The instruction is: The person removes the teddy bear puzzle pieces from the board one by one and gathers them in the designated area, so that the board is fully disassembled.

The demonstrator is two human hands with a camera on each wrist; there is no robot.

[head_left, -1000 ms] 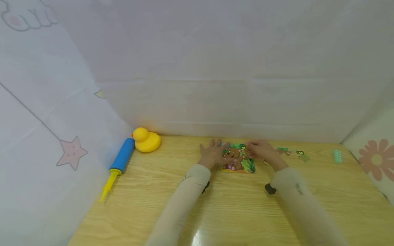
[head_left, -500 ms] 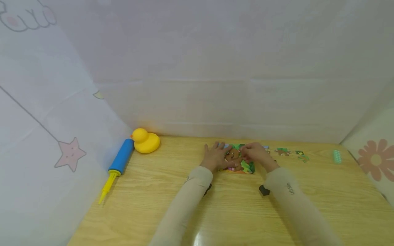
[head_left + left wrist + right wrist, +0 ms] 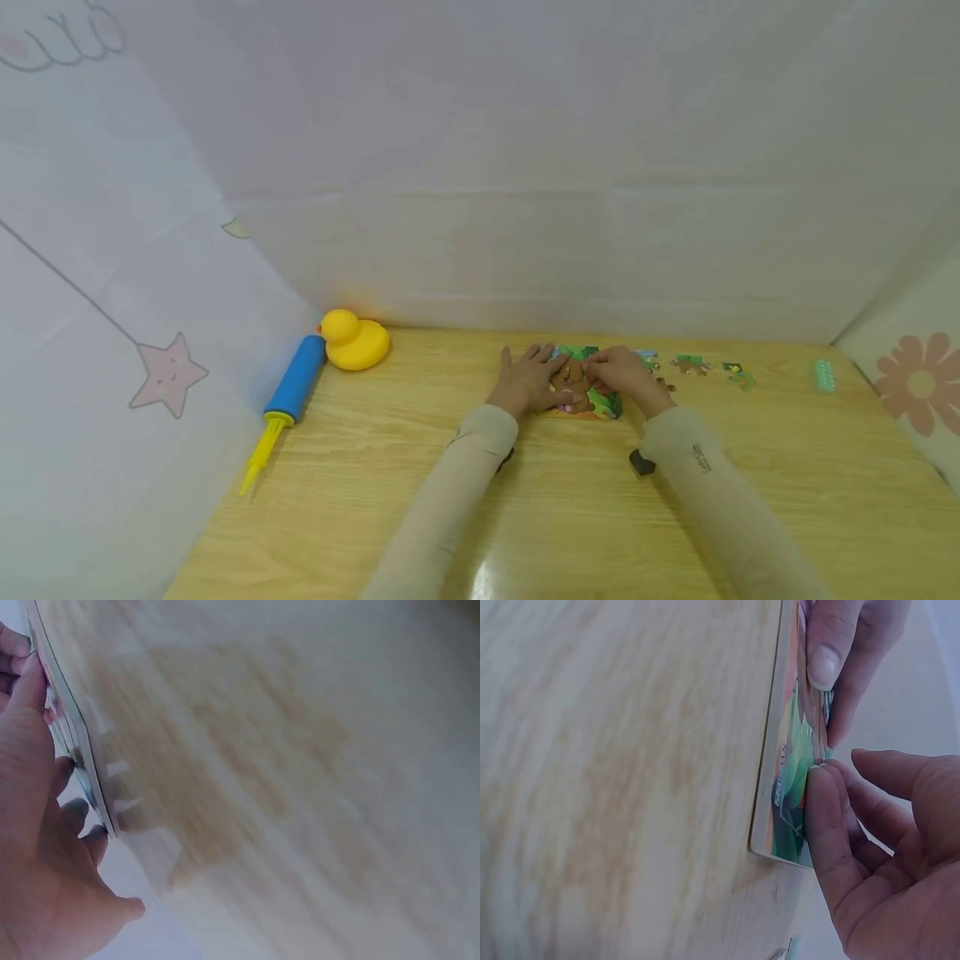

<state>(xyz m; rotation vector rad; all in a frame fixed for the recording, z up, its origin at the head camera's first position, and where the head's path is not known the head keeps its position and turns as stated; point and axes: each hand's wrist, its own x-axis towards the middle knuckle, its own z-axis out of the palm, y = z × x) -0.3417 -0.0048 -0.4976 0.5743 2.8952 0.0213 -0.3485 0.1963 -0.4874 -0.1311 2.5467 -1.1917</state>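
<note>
A jigsaw puzzle [image 3: 603, 404] with a brown bear among green leaves lies in a thin tray at the back of the table. My left hand [image 3: 525, 383] rests flat across its left half, fingers spread and thumb [image 3: 826, 664] over the picture. At the puzzle's right half, my right hand [image 3: 621, 372] has curled fingers, thumb and fingertips meeting at a puzzle piece [image 3: 821, 746] on the picture. The fingers mostly hide that piece. In the left wrist view, the puzzle's edge [image 3: 94, 772] shows beside the left hand's fingers.
Several loose puzzle pieces [image 3: 690, 364] lie to the right of the puzzle. A mint-green studded block [image 3: 824, 376] is farther right. On the left are a yellow duck [image 3: 356, 342] and a blue and yellow hand pump [image 3: 296, 379]. A pale curtain [image 3: 480, 250] stands behind the table.
The right hand has moved left and slightly down, from the puzzle's upper right part toward its middle, uncovering loose pieces beside it. The left hand stays on the puzzle, shifted slightly.
</note>
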